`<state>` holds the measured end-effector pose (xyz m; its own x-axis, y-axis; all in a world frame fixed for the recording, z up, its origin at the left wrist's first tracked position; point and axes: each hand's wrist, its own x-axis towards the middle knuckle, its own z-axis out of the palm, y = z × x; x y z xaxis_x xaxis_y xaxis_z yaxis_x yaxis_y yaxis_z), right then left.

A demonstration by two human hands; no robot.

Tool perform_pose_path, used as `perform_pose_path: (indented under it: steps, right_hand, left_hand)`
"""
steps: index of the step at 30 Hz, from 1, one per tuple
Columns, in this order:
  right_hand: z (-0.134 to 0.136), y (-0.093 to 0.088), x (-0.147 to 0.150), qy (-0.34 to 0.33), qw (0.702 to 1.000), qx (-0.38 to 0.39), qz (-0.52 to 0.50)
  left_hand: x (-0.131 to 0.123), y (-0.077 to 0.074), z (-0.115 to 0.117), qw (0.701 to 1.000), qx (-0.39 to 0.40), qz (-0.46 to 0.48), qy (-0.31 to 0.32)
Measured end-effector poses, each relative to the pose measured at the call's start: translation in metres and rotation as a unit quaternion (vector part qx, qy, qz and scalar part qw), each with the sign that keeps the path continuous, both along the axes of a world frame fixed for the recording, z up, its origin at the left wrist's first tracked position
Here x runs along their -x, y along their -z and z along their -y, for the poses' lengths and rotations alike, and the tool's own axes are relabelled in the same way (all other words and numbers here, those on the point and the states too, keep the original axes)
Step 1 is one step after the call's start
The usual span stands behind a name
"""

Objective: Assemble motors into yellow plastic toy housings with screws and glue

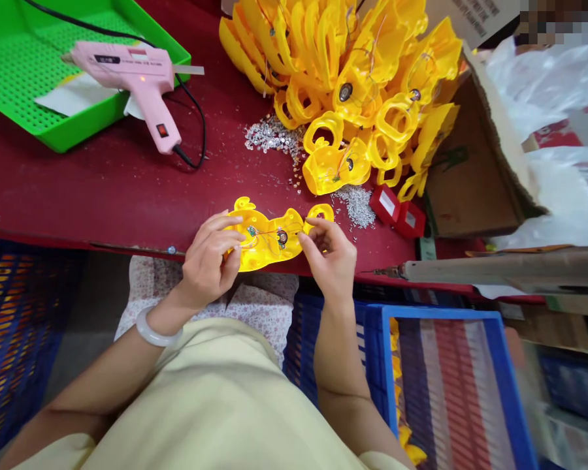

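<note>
- At the near edge of the counter (102, 189) sits the yellow shell (267, 243), wiring side up — left hand (208, 261) grip clamped on its left side.
- Right hand (330, 258) grip pinched on its right end.
- Toward the far-left corner — a pink glue gun (137, 78) against a green tray (24, 72).

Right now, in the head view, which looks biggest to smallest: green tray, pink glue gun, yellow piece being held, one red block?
1. green tray
2. pink glue gun and yellow piece look close; gun lies farther, so unsure
3. red block
</note>
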<state>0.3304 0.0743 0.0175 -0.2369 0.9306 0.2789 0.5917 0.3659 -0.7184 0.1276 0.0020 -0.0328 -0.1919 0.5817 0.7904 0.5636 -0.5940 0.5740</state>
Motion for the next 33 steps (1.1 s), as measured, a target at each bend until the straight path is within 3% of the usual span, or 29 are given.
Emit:
perform_pose_path:
  steps: [4, 16, 20, 33]
  right_hand:
    - [-0.005, -0.004, 0.001, -0.067, 0.993, -0.078, 0.058]
    - [-0.001, 0.004, -0.019, -0.086, 0.937, -0.271, 0.203]
    - [0.004, 0.007, -0.019, -0.07, 0.933, -0.277, 0.221]
    - [0.011, 0.015, -0.013, -0.02, 0.957, -0.206, 0.202]
  left_hand:
    - [0.0, -0.001, -0.001, 1.0, 0.002, -0.007, -0.005]
    - [-0.001, -0.003, -0.001, 0.999, 0.02, -0.026, -0.014]
    - [-0.001, -0.004, -0.001, 0.999, 0.019, -0.026, -0.011]
    - [0.0, -0.006, -0.003, 1.0, 0.011, -0.027, 0.003]
